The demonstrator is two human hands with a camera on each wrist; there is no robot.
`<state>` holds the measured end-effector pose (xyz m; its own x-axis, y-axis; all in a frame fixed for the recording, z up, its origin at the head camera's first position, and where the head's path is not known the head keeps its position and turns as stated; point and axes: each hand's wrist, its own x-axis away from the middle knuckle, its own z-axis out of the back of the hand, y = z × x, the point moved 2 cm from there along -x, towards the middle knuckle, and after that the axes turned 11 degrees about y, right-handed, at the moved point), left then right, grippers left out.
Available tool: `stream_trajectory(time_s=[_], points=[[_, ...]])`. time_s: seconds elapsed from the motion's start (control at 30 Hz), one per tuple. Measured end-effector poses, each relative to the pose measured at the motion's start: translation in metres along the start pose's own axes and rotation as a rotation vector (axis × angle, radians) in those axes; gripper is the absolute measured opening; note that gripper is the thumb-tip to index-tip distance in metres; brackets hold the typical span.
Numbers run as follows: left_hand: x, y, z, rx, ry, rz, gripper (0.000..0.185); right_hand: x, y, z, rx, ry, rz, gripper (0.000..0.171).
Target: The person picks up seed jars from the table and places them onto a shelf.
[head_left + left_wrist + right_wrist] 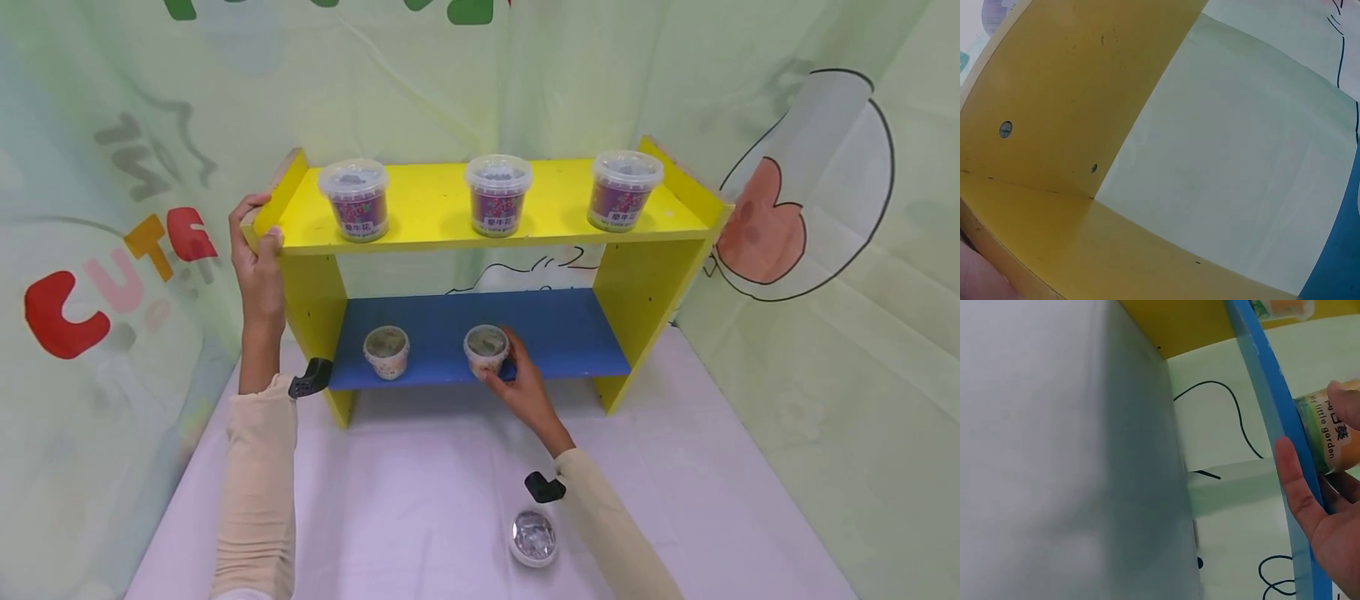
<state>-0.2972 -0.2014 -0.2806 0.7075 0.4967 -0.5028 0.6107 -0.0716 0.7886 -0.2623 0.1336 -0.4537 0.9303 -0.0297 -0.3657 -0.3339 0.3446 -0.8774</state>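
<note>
The left arm is raised, its forearm nearly upright, and the left hand [257, 250] grips the left end of the top board of the yellow shelf unit [652, 283], fingers curled over the raised edge and thumb on the front. The right arm reaches forward and low; the right hand [525, 385] is curled round a small orange-labelled tub [486, 350] standing on the blue lower shelf [570, 333], near the front edge and about mid-width. In the right wrist view the fingers [1297, 487] wrap the tub's side.

A second like tub [386, 351] stands to its left on the same shelf, well apart. Both show dark, soil-like contents.

Three lidded purple-labelled tubs [498, 195] stand in a row on the top board. A foil-topped round lid [533, 537] lies on the white table [420, 500] beside the right sleeve.
</note>
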Motion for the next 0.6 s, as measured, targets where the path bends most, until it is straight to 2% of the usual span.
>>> stream_trajectory(time_s=[0.2, 0.3, 0.6], points=[[-0.001, 0.000, 0.000, -0.001, 0.003, -0.009, 0.040, 0.003, 0.013, -0.004, 0.031, 0.043, 0.000, 0.092], [-0.002, -0.001, 0.000, -0.004, 0.004, -0.009, 0.040, 0.003, 0.015, -0.005, 0.014, 0.067, -0.005, 0.091], [-0.001, -0.003, 0.001, -0.009, 0.006, -0.007, 0.040, 0.001, 0.018, -0.007, 0.114, 0.120, 0.032, 0.082]])
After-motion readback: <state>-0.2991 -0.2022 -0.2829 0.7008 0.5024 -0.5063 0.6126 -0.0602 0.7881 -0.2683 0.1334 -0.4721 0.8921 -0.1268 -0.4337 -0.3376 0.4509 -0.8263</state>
